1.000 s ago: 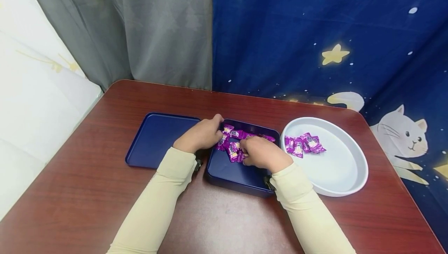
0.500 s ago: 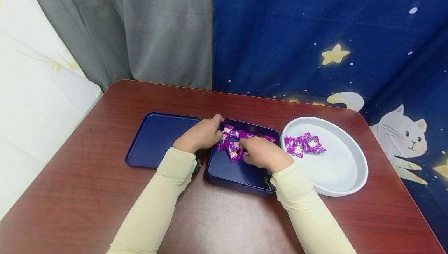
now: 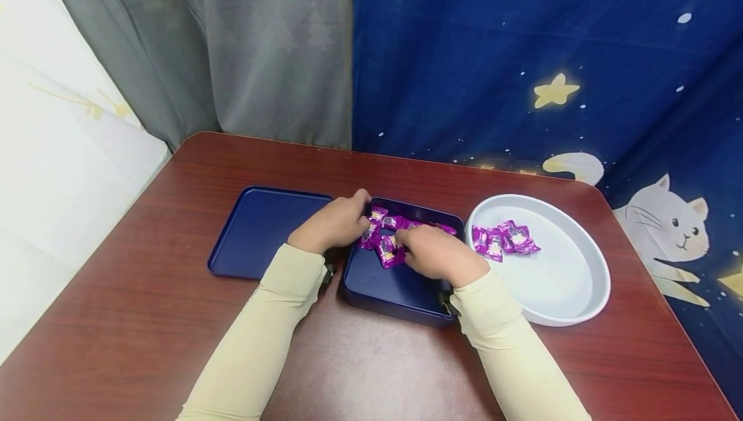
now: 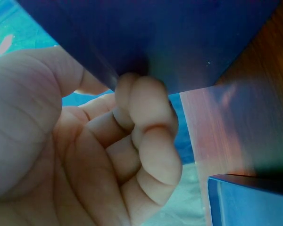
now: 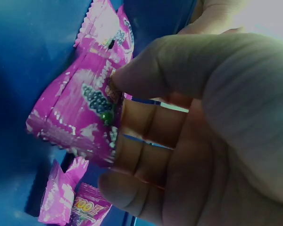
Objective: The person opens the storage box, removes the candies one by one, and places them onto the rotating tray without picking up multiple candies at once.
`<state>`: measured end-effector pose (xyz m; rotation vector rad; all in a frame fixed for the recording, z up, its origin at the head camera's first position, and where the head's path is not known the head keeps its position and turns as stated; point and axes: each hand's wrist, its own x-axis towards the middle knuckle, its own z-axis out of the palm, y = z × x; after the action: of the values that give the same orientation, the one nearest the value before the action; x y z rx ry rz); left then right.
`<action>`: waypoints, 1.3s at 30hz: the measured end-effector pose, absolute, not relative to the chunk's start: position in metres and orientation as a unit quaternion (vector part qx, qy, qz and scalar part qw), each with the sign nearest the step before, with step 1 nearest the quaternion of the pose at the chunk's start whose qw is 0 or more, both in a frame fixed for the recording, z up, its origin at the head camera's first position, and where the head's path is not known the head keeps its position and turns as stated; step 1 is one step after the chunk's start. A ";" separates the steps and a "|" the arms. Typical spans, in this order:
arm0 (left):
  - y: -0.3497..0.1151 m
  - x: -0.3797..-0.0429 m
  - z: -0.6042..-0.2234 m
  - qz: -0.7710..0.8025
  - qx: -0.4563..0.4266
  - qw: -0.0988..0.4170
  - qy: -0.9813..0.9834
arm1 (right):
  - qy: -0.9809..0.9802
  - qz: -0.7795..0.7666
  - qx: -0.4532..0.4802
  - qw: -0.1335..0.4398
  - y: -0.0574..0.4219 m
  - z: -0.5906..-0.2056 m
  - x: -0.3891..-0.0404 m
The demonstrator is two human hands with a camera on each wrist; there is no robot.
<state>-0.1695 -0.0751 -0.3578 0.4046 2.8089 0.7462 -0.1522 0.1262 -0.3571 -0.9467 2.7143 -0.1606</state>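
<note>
In the head view, my left hand (image 3: pixel 333 222) grips the left wall of a dark blue rectangular box (image 3: pixel 386 289). In the left wrist view its thumb and curled fingers (image 4: pixel 153 106) meet at the box's wall. My right hand (image 3: pixel 439 253) reaches down inside the box. It pinches a purple wrapped candy (image 5: pixel 75 103) with a grape picture, seen in the right wrist view, between thumb and fingers. Several more purple candies (image 3: pixel 387 251) lie along the box's far and left sides. Part of that group is hidden behind my right hand.
A flat blue lid (image 3: pixel 255 234) lies left of the box. Close by the box's right side stands a round white tray (image 3: pixel 563 282) holding several purple candies (image 3: pixel 507 239). All rest on a reddish-brown wooden table (image 3: pixel 139 266), with curtains behind it.
My right hand has shifted very slightly to the right inside the box, and less of the candy at its fingertips shows. The left hand and the box have stayed put.
</note>
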 end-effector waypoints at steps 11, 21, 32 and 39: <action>-0.075 -0.169 -0.357 0.252 0.136 0.107 0.952 | 0.928 -0.071 -0.346 0.115 0.127 -0.353 -0.151; -0.075 -0.169 -0.358 0.252 0.136 0.108 0.952 | 0.926 -0.076 -0.358 0.091 0.130 -0.349 -0.150; -0.075 -0.169 -0.357 0.251 0.139 0.103 0.952 | 0.930 -0.082 -0.349 0.081 0.132 -0.346 -0.150; -0.075 -0.169 -0.357 0.254 0.137 0.105 0.952 | 0.930 -0.080 -0.353 0.068 0.135 -0.341 -0.149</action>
<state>-0.1694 -0.0751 -0.3573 0.4025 2.8061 0.7482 -0.1492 0.1348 -0.3410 -1.0632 2.7999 -0.2405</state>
